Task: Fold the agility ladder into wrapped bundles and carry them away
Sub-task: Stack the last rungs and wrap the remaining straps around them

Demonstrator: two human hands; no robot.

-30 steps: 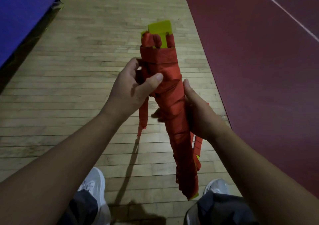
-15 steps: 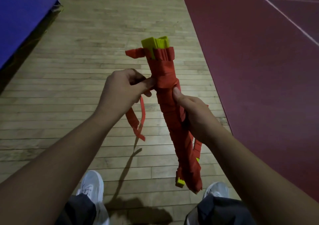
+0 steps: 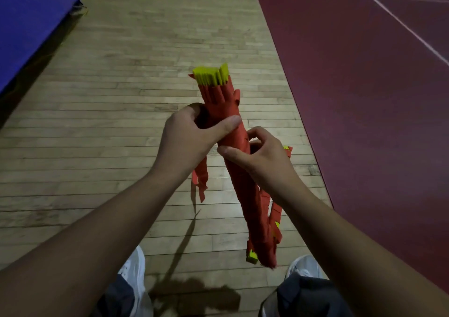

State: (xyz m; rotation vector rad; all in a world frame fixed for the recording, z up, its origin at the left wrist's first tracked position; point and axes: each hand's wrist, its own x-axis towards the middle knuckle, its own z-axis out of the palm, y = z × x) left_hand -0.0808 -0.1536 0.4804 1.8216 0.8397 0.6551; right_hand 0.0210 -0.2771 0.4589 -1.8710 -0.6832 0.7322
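Ladder bundle ran lengthwise from lower right up toward frame center, yellow rungs poking out top. Left hand and right hand were both wrapped around it, over wood floor beside maroon court.

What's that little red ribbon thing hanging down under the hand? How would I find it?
Start at the long red ladder bundle with yellow ends, held in both hands over the wooden floor. Look just below the left hand, which grips the bundle's upper part. The loose strap tail dangles free there, thin and floppy, unlike the tightly wrapped straps beside it.
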